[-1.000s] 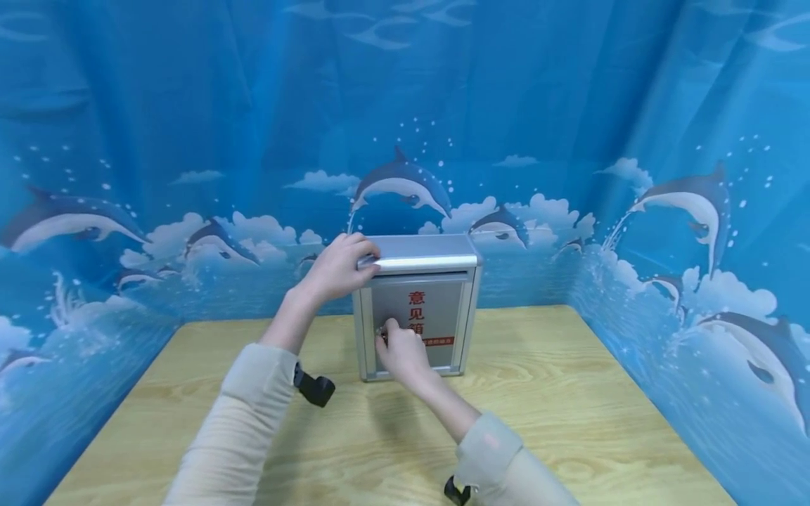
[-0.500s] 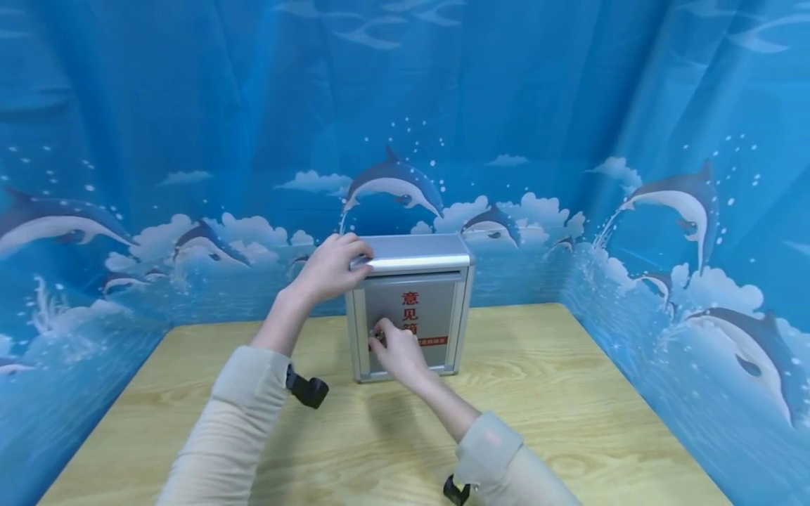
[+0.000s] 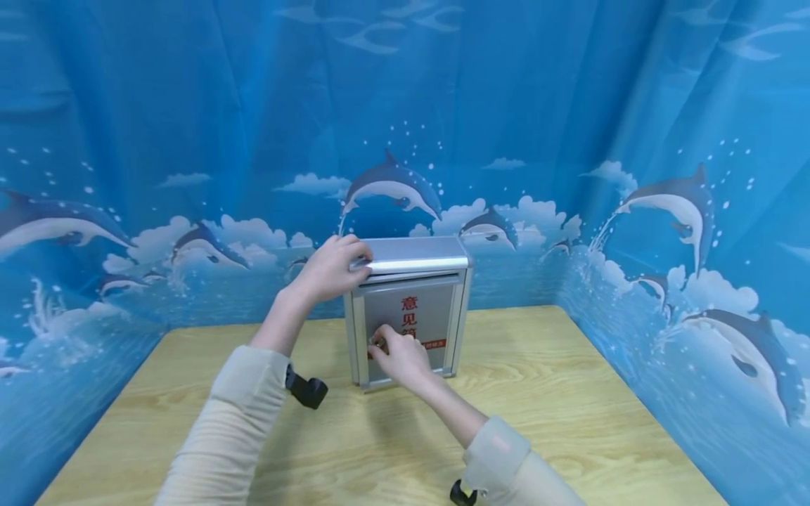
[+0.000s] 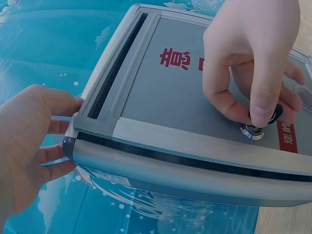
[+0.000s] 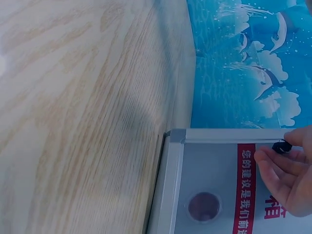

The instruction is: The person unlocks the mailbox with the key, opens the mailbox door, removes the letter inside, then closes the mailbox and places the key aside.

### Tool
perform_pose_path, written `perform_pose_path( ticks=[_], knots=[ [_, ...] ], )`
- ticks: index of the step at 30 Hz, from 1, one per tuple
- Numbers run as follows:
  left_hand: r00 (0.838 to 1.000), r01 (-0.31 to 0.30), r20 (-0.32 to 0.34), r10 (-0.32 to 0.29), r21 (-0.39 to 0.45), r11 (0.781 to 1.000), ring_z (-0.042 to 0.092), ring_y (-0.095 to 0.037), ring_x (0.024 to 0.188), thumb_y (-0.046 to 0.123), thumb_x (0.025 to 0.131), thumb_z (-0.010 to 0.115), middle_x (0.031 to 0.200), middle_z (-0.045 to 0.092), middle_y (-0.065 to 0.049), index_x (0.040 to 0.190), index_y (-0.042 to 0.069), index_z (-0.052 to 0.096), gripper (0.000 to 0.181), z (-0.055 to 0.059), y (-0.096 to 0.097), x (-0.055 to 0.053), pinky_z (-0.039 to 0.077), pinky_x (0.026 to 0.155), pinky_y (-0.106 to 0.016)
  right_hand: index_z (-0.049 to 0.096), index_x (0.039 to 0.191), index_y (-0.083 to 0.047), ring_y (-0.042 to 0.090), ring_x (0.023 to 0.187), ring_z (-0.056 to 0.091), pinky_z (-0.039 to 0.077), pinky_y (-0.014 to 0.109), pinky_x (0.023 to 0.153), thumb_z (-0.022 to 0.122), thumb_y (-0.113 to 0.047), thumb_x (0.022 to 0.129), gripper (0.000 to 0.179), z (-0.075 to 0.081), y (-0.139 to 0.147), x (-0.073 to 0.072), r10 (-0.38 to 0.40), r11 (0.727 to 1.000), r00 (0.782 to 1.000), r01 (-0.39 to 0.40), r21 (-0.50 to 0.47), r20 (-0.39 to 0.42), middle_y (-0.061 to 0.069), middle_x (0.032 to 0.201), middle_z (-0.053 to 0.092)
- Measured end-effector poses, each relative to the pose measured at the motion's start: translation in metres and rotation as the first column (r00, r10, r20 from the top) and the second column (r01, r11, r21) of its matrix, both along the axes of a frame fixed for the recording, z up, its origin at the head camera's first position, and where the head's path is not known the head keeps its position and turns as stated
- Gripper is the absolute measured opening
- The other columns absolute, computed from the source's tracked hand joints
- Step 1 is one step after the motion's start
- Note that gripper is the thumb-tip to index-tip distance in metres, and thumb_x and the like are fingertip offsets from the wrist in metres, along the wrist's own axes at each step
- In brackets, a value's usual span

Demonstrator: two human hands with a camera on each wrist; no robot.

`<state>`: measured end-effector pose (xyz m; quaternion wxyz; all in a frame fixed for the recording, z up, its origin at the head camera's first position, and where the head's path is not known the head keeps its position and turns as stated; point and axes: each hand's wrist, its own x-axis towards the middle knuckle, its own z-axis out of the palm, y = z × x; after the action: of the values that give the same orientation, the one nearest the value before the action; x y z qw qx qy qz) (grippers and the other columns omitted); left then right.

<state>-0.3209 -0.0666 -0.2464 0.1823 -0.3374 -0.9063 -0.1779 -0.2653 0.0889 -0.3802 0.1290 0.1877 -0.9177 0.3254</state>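
Note:
A silver metal suggestion box (image 3: 436,309) with red lettering stands upright on the table. My left hand (image 3: 334,268) grips its top left corner, thumb at the front edge and fingers around the side in the left wrist view. At the door's left side, my right hand (image 3: 405,360) pinches a black-headed key (image 4: 278,113) between thumb and index finger. The key is at the round chrome lock (image 4: 252,132). The front door (image 4: 170,105) stands slightly ajar, with a narrow dark gap along its lock side. My right fingers hide part of the lettering.
The wood-grain table (image 3: 569,414) extends around the box. Behind it and at both sides hangs a blue curtain (image 3: 266,140) printed with dolphins. A round clear disc (image 5: 204,206) sits low on the door. Black wrist mounts (image 3: 306,390) stick out below the sleeves.
The box door has come slightly away from its frame toward me, the right hand moving a little nearer with the key. The left hand keeps its grip on the corner.

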Motion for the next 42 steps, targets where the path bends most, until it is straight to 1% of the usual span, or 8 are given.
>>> perform_pose_path(
  ticks=[4,9,16,25,28,32,40,42],
  knots=[
    [1.0,-0.005,0.007,0.005,-0.015,1.0,0.051,-0.026,0.1,0.018,0.09,0.06,0.104,0.059,-0.007,0.104,0.009,0.064,0.017,0.0,0.002,-0.001,0.032,0.1,-0.047,0.06,0.102,-0.008,0.004,0.042,0.046,0.035,0.021,0.037,0.06,-0.022,0.09,0.018,0.0,0.005,0.004,0.022,1.0,1.0,-0.022,0.017,0.018,-0.005,0.064,0.059],
    [1.0,-0.007,-0.006,0.007,-0.027,1.0,0.051,-0.026,0.098,0.018,0.09,0.059,0.104,0.059,-0.007,0.104,0.009,0.064,0.017,0.001,0.002,-0.001,0.035,0.097,-0.046,0.06,0.102,-0.009,0.002,0.048,0.05,0.041,0.021,0.043,0.06,-0.022,0.09,0.017,0.0,0.015,0.007,0.103,0.995,0.994,-0.104,0.009,0.025,-0.004,0.07,0.062],
    [1.0,0.0,0.005,0.0,-0.019,1.0,0.051,-0.026,0.098,0.018,0.09,0.059,0.104,0.058,-0.007,0.103,0.009,0.064,0.017,0.002,0.002,0.001,0.029,0.102,-0.048,0.061,0.103,-0.011,0.002,0.059,0.055,0.045,0.022,0.053,0.057,-0.024,0.092,0.017,0.004,0.03,0.013,0.224,0.974,0.97,-0.226,0.006,0.098,-0.005,0.076,0.064],
    [1.0,-0.015,0.026,0.016,-0.016,1.0,0.049,-0.025,0.097,0.018,0.09,0.059,0.105,0.057,-0.008,0.105,0.009,0.065,0.018,-0.001,0.002,0.001,0.042,0.085,-0.042,0.063,0.106,-0.011,0.005,0.073,0.058,0.047,0.023,0.064,0.054,-0.024,0.094,0.02,0.006,0.051,0.025,0.316,0.947,0.939,-0.32,0.003,0.137,-0.006,0.084,0.063],
    [1.0,-0.014,0.021,0.015,-0.017,1.0,0.049,-0.024,0.096,0.017,0.09,0.059,0.104,0.057,-0.007,0.105,0.009,0.065,0.018,-0.002,0.002,0.001,0.042,0.084,-0.041,0.063,0.107,-0.009,0.006,0.077,0.059,0.048,0.024,0.067,0.054,-0.023,0.094,0.021,0.005,0.061,0.028,0.371,0.928,0.915,-0.371,-0.03,0.159,-0.003,0.088,0.064],
    [1.0,-0.008,0.005,0.008,-0.022,1.0,0.049,-0.024,0.095,0.017,0.09,0.06,0.103,0.057,-0.007,0.105,0.009,0.065,0.018,-0.002,0.002,0.001,0.042,0.084,-0.04,0.062,0.11,-0.006,0.011,0.08,0.062,0.051,0.026,0.066,0.055,-0.022,0.094,0.023,0.003,0.074,0.03,0.447,0.894,0.867,-0.428,-0.13,0.222,0.004,0.093,0.066],
    [1.0,-0.005,-0.009,0.005,-0.019,1.0,0.048,-0.023,0.097,0.017,0.091,0.058,0.104,0.056,-0.007,0.106,0.008,0.064,0.019,-0.002,0.0,0.002,0.042,0.084,-0.04,0.059,0.113,0.003,0.02,0.081,0.062,0.053,0.034,0.068,0.051,-0.015,0.095,0.026,-0.004,0.102,0.035,0.556,0.826,0.772,-0.474,-0.304,0.309,0.02,0.093,0.064],
    [1.0,-0.008,-0.013,0.007,-0.022,1.0,0.048,-0.024,0.098,0.017,0.091,0.057,0.104,0.056,-0.007,0.107,0.008,0.064,0.019,-0.003,-0.001,0.002,0.041,0.085,-0.04,0.058,0.114,0.004,0.02,0.086,0.063,0.054,0.037,0.07,0.05,-0.015,0.096,0.027,-0.006,0.108,0.036,0.573,0.814,0.757,-0.482,-0.324,0.313,0.021,0.096,0.064]
  ],
)
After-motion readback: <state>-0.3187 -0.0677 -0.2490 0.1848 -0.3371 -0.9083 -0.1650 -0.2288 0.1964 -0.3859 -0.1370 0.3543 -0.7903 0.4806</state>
